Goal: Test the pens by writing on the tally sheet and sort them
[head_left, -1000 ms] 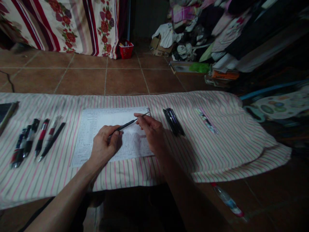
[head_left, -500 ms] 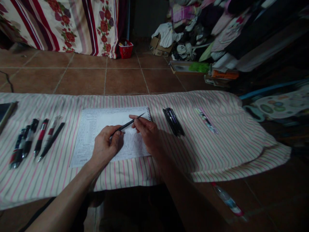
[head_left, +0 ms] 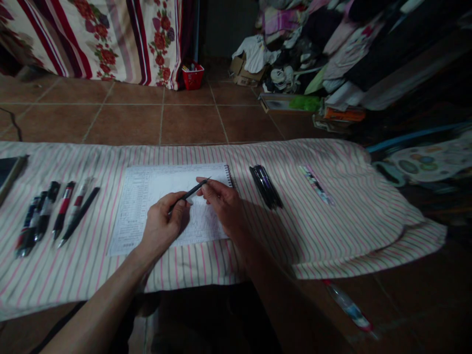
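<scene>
Left hand (head_left: 164,216) grips one end of a slim black pen (head_left: 191,191), while the fingertips of the right hand (head_left: 223,199) pinch it near its thin tip; it slants above a white spiral-bound printed notebook (head_left: 129,201). Beneath lies a cream cloth with pink and grey stripes (head_left: 350,211), its near edge close below the notebook, its rumpled right end overhanging brown floor tiles (head_left: 191,120). Beyond stand a floral red-striped curtain (head_left: 121,39), a small red plastic basket (head_left: 193,78) and heaped clothes (head_left: 283,22). Striped cloth separates the notebook from a row of mixed pens (head_left: 63,209) on the left; a bundle of black pens (head_left: 266,187) sits just off its spiral edge.
</scene>
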Action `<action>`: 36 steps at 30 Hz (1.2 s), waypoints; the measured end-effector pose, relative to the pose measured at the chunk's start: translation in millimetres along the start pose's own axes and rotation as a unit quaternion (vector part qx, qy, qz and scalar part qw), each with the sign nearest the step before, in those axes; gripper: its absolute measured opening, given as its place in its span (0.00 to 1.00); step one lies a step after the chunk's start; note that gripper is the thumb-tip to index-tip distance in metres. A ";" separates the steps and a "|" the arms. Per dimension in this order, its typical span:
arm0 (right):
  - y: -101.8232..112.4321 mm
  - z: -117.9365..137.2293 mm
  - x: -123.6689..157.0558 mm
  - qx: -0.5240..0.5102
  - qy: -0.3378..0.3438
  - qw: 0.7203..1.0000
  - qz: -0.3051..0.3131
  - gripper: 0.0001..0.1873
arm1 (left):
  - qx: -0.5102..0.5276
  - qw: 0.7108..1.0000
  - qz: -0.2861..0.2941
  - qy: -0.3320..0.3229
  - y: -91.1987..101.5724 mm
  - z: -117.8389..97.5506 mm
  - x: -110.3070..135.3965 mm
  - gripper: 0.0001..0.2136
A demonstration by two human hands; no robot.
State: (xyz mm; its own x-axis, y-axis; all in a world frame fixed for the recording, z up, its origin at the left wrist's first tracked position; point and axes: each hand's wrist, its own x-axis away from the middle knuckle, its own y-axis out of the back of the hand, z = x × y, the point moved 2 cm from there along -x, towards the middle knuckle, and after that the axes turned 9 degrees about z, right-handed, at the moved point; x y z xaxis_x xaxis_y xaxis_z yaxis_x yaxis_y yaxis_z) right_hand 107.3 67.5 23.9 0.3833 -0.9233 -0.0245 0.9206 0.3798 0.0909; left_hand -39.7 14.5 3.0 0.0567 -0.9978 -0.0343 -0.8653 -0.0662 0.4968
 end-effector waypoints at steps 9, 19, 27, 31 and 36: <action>21.8 -18.2 -8.8 0.084 -0.030 0.993 -0.075 0.12 | -0.018 0.999 -0.020 0.040 3.4 -1.9 -0.1 0.15; 42.7 -20.0 -8.5 0.340 0.005 0.934 -0.108 0.12 | -0.016 0.998 -0.035 0.053 6.0 1.5 -1.0 0.16; 37.5 -20.5 -7.5 0.444 -0.010 0.893 -0.074 0.14 | -0.004 0.998 -0.031 0.060 5.1 1.2 -1.8 0.16; 34.8 -24.3 -7.8 0.472 -0.009 0.879 -0.066 0.13 | 0.002 0.998 -0.030 0.054 2.8 1.9 -2.2 0.16; 34.6 -29.2 -9.4 0.482 -0.008 0.874 -0.063 0.09 | 0.000 0.998 -0.029 0.048 1.1 1.0 -3.2 0.16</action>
State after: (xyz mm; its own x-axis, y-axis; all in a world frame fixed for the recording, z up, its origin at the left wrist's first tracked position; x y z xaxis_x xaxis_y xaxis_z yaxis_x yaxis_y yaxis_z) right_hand 137.7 91.0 -1.8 0.2755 -0.9578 -0.0821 0.4626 0.0572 0.8847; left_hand -41.3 17.7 2.7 0.1550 -0.9877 0.0201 -0.8593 -0.1247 0.4960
